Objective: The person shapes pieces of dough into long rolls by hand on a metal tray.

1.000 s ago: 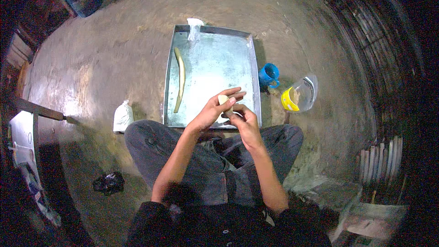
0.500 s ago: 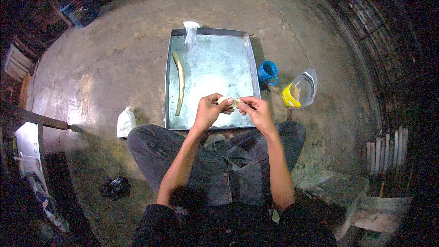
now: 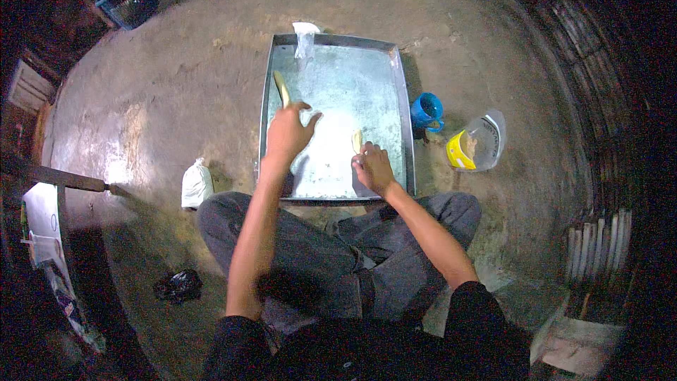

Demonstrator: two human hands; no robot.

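By the metal tray's left edge, left hand hangs wide open over the dough roll. Right hand is curled at a small dough piece toward the near-right corner; can't tell if it's pinched. One's separate, roll's left. Yellow-and-clear pouch holds tan stuff.

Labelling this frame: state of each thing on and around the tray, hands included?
Left hand: open, thumb spread
Right hand: fingers curled, grip unclear
Tray: open side up, on floor
Long pale strip: partly hidden behind left hand
Small pale piece: at right fingertips
Blue mug: upright
White bag: upright, top gathered
Clear-and-yellow package: some contents showing
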